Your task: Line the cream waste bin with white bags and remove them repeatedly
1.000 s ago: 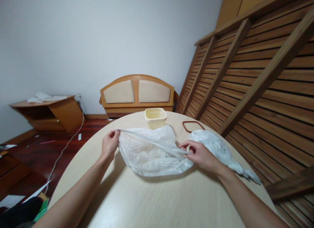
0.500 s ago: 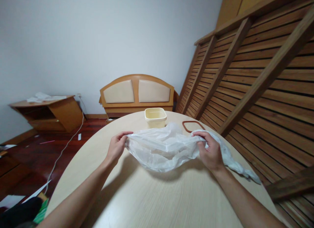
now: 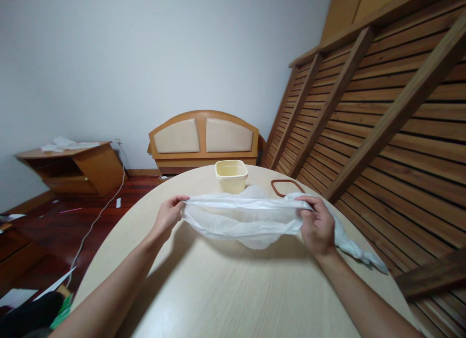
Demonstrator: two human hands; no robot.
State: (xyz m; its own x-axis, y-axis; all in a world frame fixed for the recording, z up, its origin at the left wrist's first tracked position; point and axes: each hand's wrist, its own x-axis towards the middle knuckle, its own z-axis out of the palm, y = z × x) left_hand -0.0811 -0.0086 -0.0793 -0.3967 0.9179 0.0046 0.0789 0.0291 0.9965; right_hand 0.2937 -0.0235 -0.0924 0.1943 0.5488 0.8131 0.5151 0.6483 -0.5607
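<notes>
A translucent white plastic bag (image 3: 240, 219) is stretched between my two hands above the round table (image 3: 233, 289). My left hand (image 3: 170, 215) pinches its left end, and my right hand (image 3: 316, 225) grips the right end. Just behind the bag stands a pale yellow square tub (image 3: 232, 177) with its top uncovered. A brown ring-shaped frame (image 3: 286, 180) lies on the table to the right of the tub. Beyond my right hand, more crumpled whitish plastic (image 3: 351, 248) trails along the table's right side.
A slatted wooden panel (image 3: 386, 124) leans along the right. Behind the table is a padded headboard (image 3: 204, 136). At the left, a low wooden cabinet (image 3: 91, 168) bears papers, and a white cable (image 3: 91, 226) runs over the dark red floor.
My hands have moved slightly farther apart. The bag between them is pulled tauter and flatter, with its upper edge nearly straight. More of the yellow tub's front shows.
</notes>
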